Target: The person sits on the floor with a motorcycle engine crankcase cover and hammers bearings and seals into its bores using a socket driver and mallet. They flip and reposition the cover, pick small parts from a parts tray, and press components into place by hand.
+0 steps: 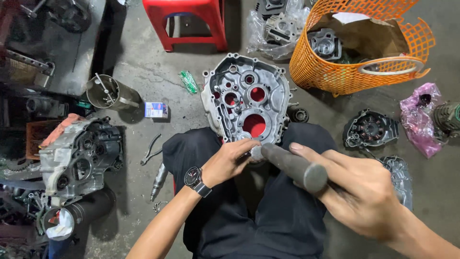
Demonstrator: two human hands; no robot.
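**Hands at the crankcase edge**

Here the cast aluminium crankcase cover (247,98) leans upright against the person's knees, its ribbed inner face dull silver with round bores showing red behind. At its 6 o'clock edge the left hand (230,160), a black wristwatch (194,177) on its wrist, curls its fingers pinched around a small pale metal piece (256,152); what that piece is cannot be told. The right hand (359,192) is wrapped tight around a smooth dark grey cylindrical bar (292,165), whose far end meets that piece. At 1 o'clock from the cover stands an orange plastic mesh basket (335,72); at 9 o'clock, well apart, sits a grimy engine case (79,158) on the concrete floor (143,67).
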